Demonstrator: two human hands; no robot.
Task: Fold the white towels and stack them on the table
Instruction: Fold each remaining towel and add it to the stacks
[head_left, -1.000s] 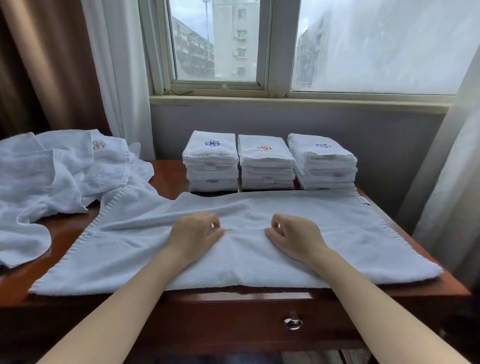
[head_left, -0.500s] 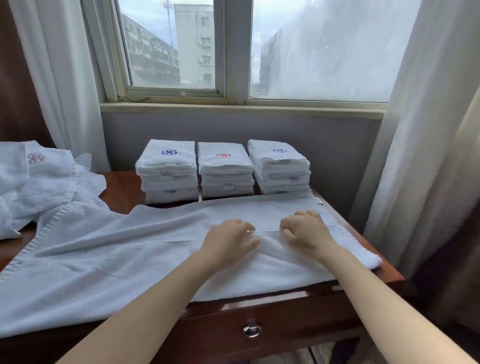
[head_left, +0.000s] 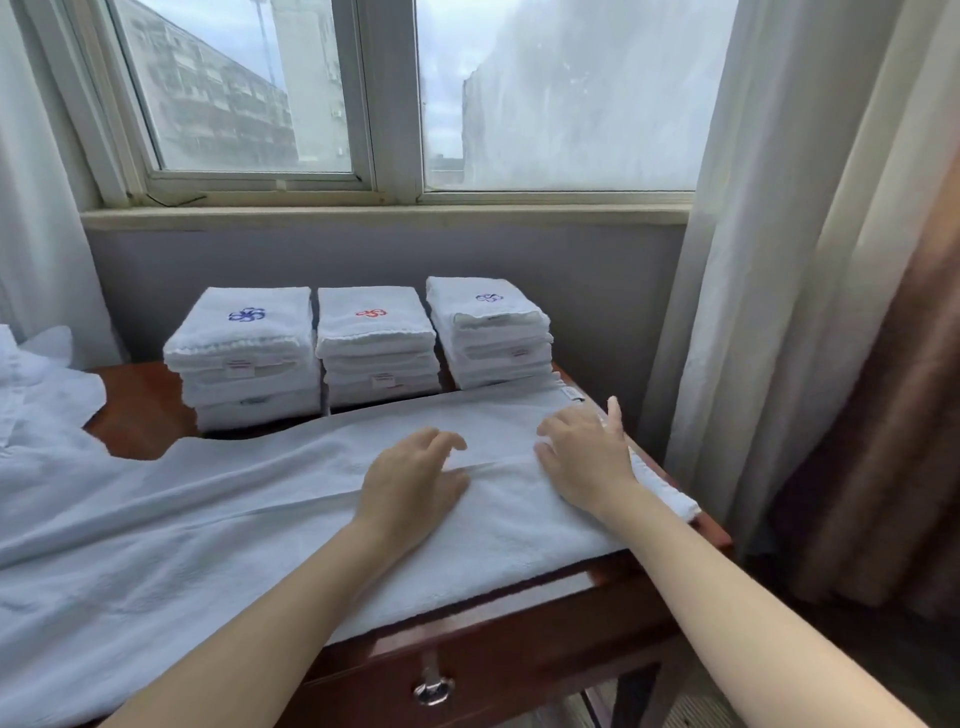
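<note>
The towel (head_left: 234, 519) is laid out wide across the wooden table (head_left: 140, 400), its near edge draped over the front and its right end reaching the table's right corner. A raised crease is seen running along the cloth, and both hands are placed on it. The left hand (head_left: 410, 483) is rested palm down near the middle of the crease, fingers loosely curved and nothing gripped. The right hand (head_left: 587, 457) is set close by to the right, near the towel's end. Its fingers are bent down into the cloth with a small tuft of white caught between them, so a pinch of towel is held there, while one finger is kept straight, pointing away toward the wall.

Behind the spread cloth, three folded stacks are lined up side by side along the back of the table. The left stack (head_left: 244, 358) is topped with a blue emblem, the middle stack (head_left: 376, 348) with a red one, and the right stack (head_left: 491, 332) with a purplish one; the right stack's base is touched by the towel's far edge. A heap of unfolded towels (head_left: 41, 395) is piled at the far left. A metal drawer pull (head_left: 432, 688) is seen below the front edge, and the window (head_left: 395, 93) and a pale curtain (head_left: 753, 260) are seen beyond the table.
</note>
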